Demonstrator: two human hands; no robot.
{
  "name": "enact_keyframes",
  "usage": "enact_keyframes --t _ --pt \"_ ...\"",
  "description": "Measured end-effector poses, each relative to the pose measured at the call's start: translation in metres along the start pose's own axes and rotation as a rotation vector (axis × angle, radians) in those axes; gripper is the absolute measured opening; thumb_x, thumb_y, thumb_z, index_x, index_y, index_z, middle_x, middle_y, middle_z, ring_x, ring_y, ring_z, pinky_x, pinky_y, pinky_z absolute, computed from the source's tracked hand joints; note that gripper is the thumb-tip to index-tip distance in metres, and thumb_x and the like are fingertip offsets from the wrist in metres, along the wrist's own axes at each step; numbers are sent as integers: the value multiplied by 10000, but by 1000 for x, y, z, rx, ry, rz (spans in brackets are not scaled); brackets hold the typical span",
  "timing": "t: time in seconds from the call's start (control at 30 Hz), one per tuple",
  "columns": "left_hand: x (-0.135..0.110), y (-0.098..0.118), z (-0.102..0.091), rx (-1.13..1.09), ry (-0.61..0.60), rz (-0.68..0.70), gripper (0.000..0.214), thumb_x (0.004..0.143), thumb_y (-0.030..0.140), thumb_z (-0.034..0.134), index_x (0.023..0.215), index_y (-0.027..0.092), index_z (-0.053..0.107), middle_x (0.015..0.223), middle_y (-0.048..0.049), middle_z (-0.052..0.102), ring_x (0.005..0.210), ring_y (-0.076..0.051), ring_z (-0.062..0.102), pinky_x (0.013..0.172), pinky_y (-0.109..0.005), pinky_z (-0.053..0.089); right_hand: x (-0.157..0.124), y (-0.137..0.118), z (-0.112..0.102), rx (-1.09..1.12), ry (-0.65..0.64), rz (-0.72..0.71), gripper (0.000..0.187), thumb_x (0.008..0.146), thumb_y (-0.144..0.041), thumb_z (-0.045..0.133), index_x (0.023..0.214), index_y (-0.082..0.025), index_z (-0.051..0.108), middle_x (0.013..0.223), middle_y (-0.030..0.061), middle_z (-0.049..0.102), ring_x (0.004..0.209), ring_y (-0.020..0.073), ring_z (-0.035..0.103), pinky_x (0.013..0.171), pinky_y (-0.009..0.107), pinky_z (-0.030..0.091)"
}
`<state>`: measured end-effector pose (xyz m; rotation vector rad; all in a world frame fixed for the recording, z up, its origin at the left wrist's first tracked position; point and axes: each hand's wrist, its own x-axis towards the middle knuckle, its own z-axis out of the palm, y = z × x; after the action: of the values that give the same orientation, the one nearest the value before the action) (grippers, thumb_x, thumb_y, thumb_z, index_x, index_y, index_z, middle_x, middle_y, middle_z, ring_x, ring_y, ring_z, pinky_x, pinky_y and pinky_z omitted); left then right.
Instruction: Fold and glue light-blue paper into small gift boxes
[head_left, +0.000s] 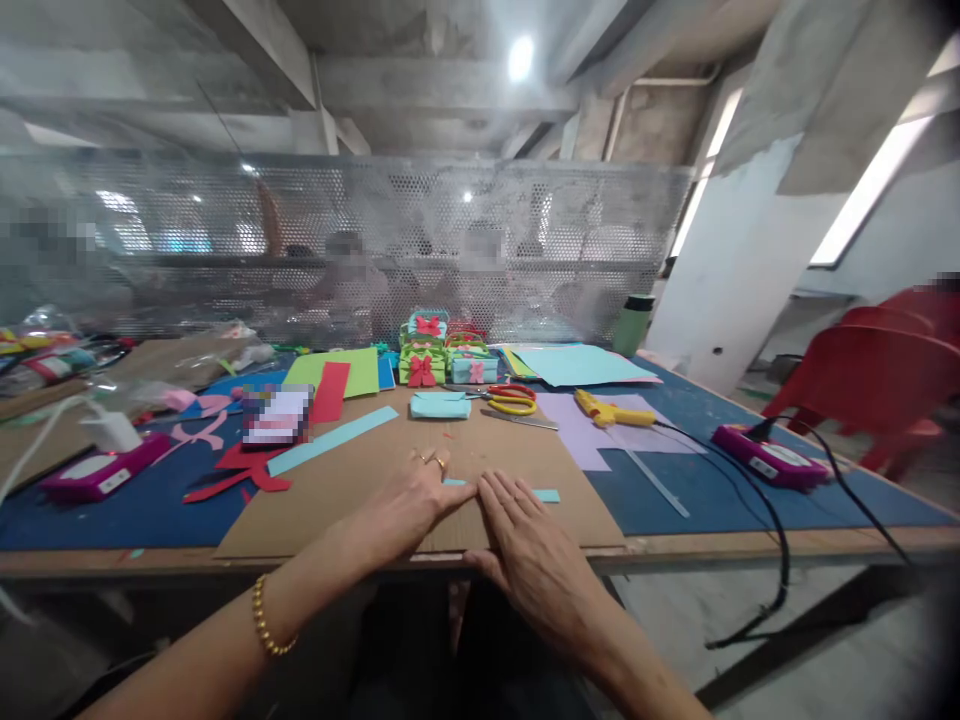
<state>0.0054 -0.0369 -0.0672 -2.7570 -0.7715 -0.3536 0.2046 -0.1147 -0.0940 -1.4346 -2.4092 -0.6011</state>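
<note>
A narrow light blue paper strip (551, 495) lies on the brown cardboard sheet (322, 520), mostly covered by my two hands. My left hand (412, 500) is over its left part, fingers bent and thumb pointing right along the strip; the fingertips are partly hidden. My right hand (525, 535) rests flat on the strip, its fingers stretched forward and close to the left thumb. Beyond them sits a small folded light blue paper piece (440, 405). Scissors with red and yellow handles (514, 402) lie to its right. A longer light blue strip (334, 440) slants across the cardboard at left.
Small paper baskets with red bows (421, 365) stand at the back. A yellow glue gun (613, 410) lies on purple paper (559, 420), its cable trailing to a purple power box (769, 457). A phone (277, 415) and red paper cutouts (240, 475) are at left.
</note>
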Motion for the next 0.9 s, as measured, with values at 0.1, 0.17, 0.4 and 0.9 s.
enact_keyframes --t 0.1,0.17,0.4,0.9 --pt "-10 -8 1 65 -27 -62 472 983 154 462 1407 347 538 1077 -116 558 958 -268 544 812 -392 429 -1 1 5 28 -18 6 680 944 -457 614 1412 25 511 1465 281 495 1358 380 498 1095 530 478" --pt "-18 -14 0 105 -47 -125 507 977 110 440 1415 347 538 1098 -123 565 981 -273 544 821 -400 418 -3 3 4 37 -10 5 668 949 -450 608 1411 24 514 1469 280 492 1360 380 495 1098 538 471" --pt "-30 -24 -2 179 -56 -180 551 955 75 435 1424 346 532 1149 -129 593 1051 -294 541 889 -446 409 -1 -4 2 40 13 27 698 944 -612 519 1439 -121 537 1460 259 523 1340 411 509 1056 570 492" --pt "-39 16 5 -121 149 -94 503 1017 427 475 1389 90 515 1400 -163 600 1333 -281 518 1117 -478 416 -2 -5 14 11 93 34 707 858 -568 686 1402 -132 571 1440 266 543 1319 427 530 1052 585 482"
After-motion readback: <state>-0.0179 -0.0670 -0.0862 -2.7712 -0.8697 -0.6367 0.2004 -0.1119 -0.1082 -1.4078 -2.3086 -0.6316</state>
